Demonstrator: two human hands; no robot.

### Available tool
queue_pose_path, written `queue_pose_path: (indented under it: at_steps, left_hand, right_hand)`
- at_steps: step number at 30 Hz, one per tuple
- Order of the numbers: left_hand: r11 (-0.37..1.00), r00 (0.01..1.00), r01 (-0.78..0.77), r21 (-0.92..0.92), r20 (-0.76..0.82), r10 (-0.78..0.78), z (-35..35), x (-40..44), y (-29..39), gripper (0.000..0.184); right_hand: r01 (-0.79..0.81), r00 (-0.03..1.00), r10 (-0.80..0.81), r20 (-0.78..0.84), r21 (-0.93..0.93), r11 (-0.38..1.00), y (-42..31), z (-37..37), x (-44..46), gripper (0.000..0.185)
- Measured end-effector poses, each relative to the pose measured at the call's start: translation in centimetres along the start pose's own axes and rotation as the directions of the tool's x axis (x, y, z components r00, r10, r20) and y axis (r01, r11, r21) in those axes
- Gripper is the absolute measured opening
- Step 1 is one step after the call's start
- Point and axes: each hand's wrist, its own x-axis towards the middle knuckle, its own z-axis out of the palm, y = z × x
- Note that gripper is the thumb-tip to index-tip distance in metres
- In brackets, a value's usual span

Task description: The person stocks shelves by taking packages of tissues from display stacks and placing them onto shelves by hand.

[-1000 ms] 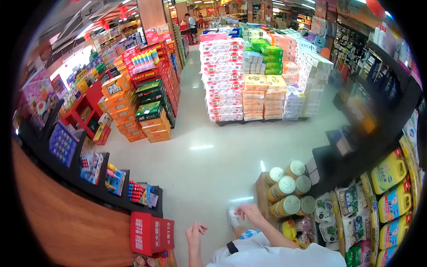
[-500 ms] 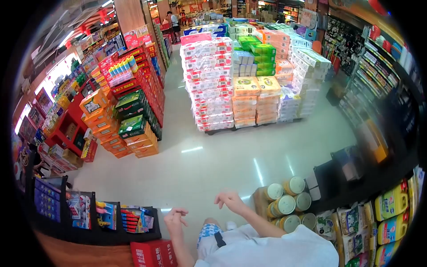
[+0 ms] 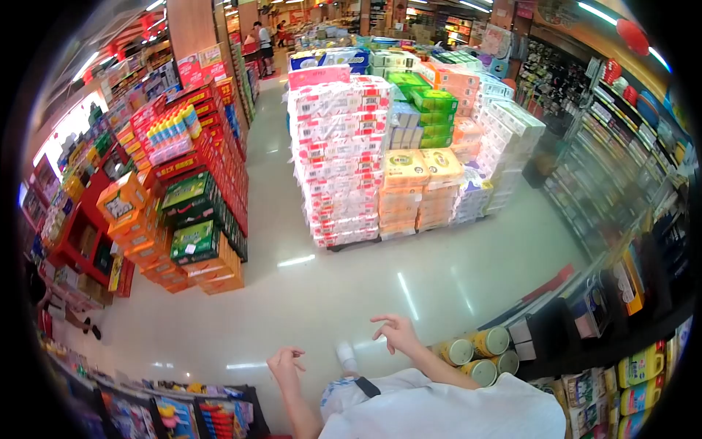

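Observation:
My left hand [image 3: 286,361] is raised at waist height in front of my body. Its fingers are loosely bent and apart, with nothing in them. My right hand [image 3: 397,334] is held out to the right of it, also empty, with the index finger stretched forward. Neither hand touches anything. Nearest to the right hand are several yellow canisters with pale lids [image 3: 491,341], low on the right. Beneath the left hand is the pale shiny floor [image 3: 300,314]. A white shoe [image 3: 346,356] shows on the floor between the hands.
Ahead stands a tall stack of red-and-white paper packs [image 3: 340,168] beside orange packs [image 3: 404,172]. Drink cartons [image 3: 197,245] are piled on the left. A low display rack [image 3: 252,410] is at lower left; yellow jugs [image 3: 642,366] stand at right. A person [image 3: 263,47] is far back.
My view has moved forward and tilted up, so the paper stack looks nearer and the canisters sit lower. The fingers of my right hand have straightened somewhat. Both hands remain empty.

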Motion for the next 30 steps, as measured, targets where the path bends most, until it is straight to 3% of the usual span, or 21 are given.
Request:
queue_pose_path:
  at_steps: [2, 3, 5, 11, 15, 17, 21, 24, 26, 30]
  left_hand:
    - [0.986, 0.986, -0.157, -0.062, 0.052, 0.160, 0.8, 5.2, -0.6, 0.026]
    - [0.986, 0.985, -0.156, -0.061, 0.065, 0.160, 1.5, 6.9, 0.2, 0.026]
    - [0.982, 0.993, -0.069, -0.174, 0.082, 0.084, 2.9, 9.3, 2.0, 0.024]
    - [0.992, 0.982, -0.075, -0.099, 0.163, 0.091, 3.9, 13.5, 2.1, 0.017]
    - [0.993, 0.985, -0.004, -0.116, 0.173, 0.024, 3.1, 16.3, 1.3, 0.021]
    - [0.998, 0.990, 0.048, -0.034, 0.138, -0.043, 3.2, 17.4, 1.6, 0.025]
    - [0.999, 0.992, -0.001, -0.054, 0.128, 0.008, 4.3, 21.0, 2.4, 0.027]
    - [0.999, 0.989, 0.045, 0.028, 0.140, -0.048, 5.8, 23.3, 4.5, 0.023]
    - [0.993, 0.993, 0.114, 0.023, 0.041, -0.115, 7.4, 25.6, 5.9, 0.022]
    - [0.999, 0.997, 0.042, 0.032, -0.059, -0.040, 9.4, 31.0, 7.2, 0.023]
  right_hand:
    - [0.025, 1.000, -0.025, -0.006, -0.004, 1.000, -2.8, 0.9, 3.0, 0.031]
    - [0.026, 1.000, -0.026, -0.018, 0.000, 1.000, -3.3, 1.2, 5.0, 0.031]
    - [0.224, 0.974, -0.225, 0.015, 0.052, 0.973, -2.8, 1.8, 8.0, 0.032]
    - [0.409, 0.912, -0.409, -0.041, -0.021, 0.912, -0.7, 2.6, 12.7, 0.020]
    - [0.295, 0.952, -0.295, -0.081, -0.015, 0.955, 0.5, 2.5, 15.7, 0.015]
    - [0.264, 0.963, -0.261, -0.060, 0.047, 0.963, 0.3, 2.6, 17.2, 0.017]
    - [0.285, 0.956, -0.278, -0.088, 0.079, 0.955, -1.5, 2.8, 21.1, 0.018]
    - [0.317, 0.946, -0.308, -0.098, 0.095, 0.944, -2.3, 2.4, 24.3, 0.019]
    - [0.329, 0.942, -0.318, -0.109, 0.101, 0.939, -3.3, 2.2, 26.9, 0.018]
    - [0.292, 0.954, -0.289, -0.076, 0.036, 0.956, -6.0, 0.7, 33.6, 0.014]
